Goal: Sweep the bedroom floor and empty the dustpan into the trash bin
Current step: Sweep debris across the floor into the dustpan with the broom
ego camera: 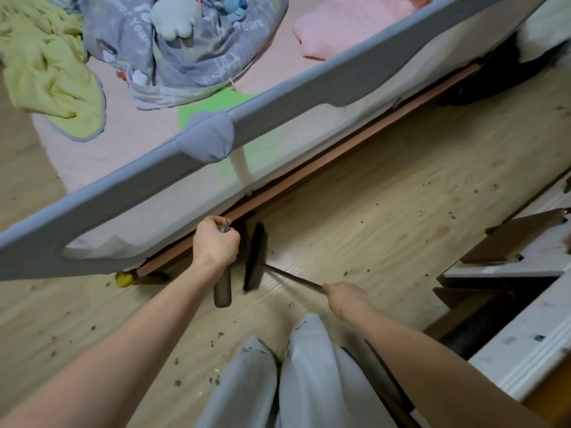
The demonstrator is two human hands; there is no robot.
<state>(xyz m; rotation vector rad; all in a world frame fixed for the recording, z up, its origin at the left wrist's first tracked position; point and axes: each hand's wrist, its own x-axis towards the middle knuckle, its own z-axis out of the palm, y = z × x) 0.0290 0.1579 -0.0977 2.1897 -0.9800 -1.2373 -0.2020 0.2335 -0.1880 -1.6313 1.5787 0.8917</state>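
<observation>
1. The left hand [216, 242] curls its fingers [213, 222] tight round the dustpan handle [223, 291], a dark rounded bar beside the bed's padded grey rail [278, 109].
2. The right hand [344, 296] grips the thin metal broom stick [296, 278].
3. The dark, blurred broom head [255, 257] stands on the pale wood-grain floor [386, 186], strewn with dark crumbs [452, 215].

Grey bed rail [278, 97], pink sheet [123, 143]

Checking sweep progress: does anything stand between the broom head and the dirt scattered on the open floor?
Nothing visible does. The broom head sits by the bed frame; bare wooden floor runs from it to the debris.
</observation>
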